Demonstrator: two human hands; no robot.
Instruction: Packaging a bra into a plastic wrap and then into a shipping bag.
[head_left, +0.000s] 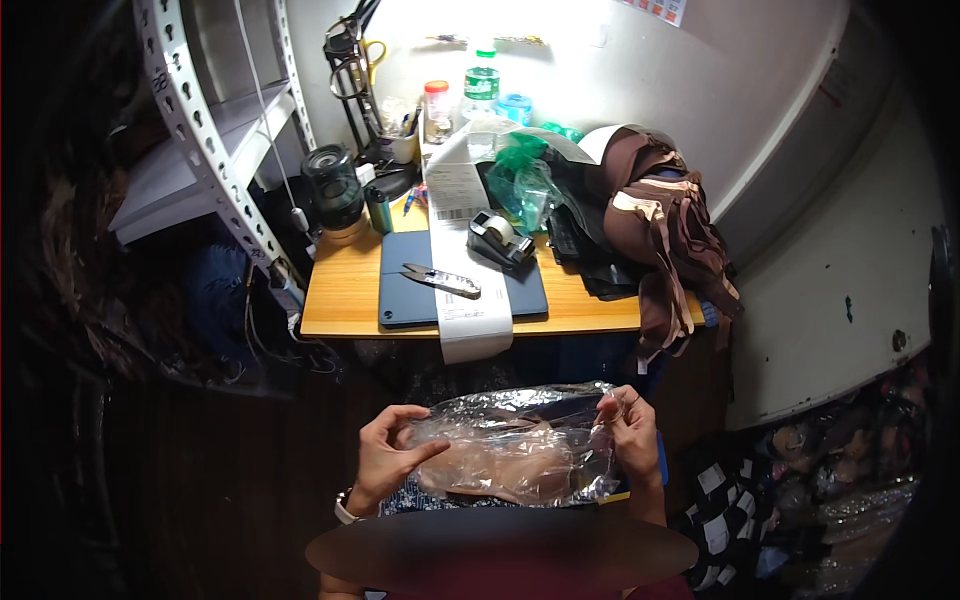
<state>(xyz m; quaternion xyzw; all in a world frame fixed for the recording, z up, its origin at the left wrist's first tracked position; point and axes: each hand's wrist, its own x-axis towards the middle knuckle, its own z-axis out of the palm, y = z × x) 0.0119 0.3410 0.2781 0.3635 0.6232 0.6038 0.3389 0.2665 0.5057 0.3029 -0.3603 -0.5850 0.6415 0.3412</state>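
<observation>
A clear plastic bag with a beige bra inside lies across my lap, in front of the desk. My left hand is at the bag's left end, thumb and fingers spread around its edge; whether it grips the film I cannot tell. At the right end, the fingers of my right hand pinch the plastic. On the desk, thread snips rest on a strip of printed paper labels, which runs over a dark blue tablet case and hangs past the front edge.
The wooden desk holds a tape dispenser, green plastic bag, black pouches and stacked brown bras. A bottle stands behind. White metal shelving is at left; packed items lie at lower right.
</observation>
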